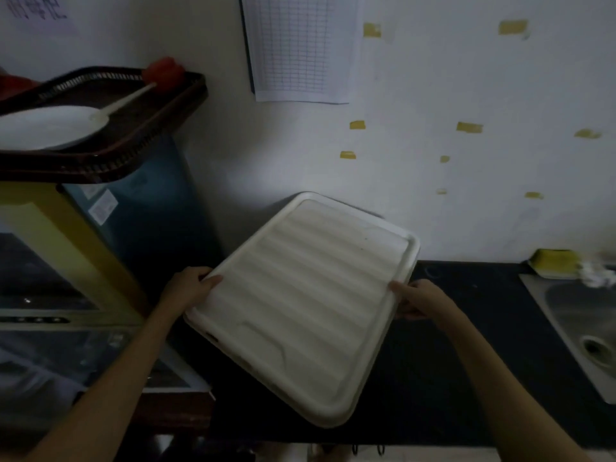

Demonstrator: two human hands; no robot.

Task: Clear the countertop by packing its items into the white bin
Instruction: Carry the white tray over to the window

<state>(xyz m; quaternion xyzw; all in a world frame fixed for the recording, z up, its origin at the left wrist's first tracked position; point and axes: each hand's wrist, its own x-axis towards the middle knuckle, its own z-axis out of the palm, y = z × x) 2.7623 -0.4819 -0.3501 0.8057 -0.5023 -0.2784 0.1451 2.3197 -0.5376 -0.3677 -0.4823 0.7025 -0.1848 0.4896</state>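
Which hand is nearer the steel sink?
Right. The right hand grips the white tray's right edge, on the side toward the sink; the left hand grips the tray's opposite edge, farther away.

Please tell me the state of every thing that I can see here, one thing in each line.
white tray: tilted, held at two edges
left hand: grips tray's left edge
right hand: grips tray's right edge
white plate: lying in brown basket
sink: appears empty

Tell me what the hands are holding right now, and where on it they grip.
Both hands hold the white ribbed tray, tilted above the dark countertop. The left hand grips its left long edge, the right hand its right long edge near the far corner.
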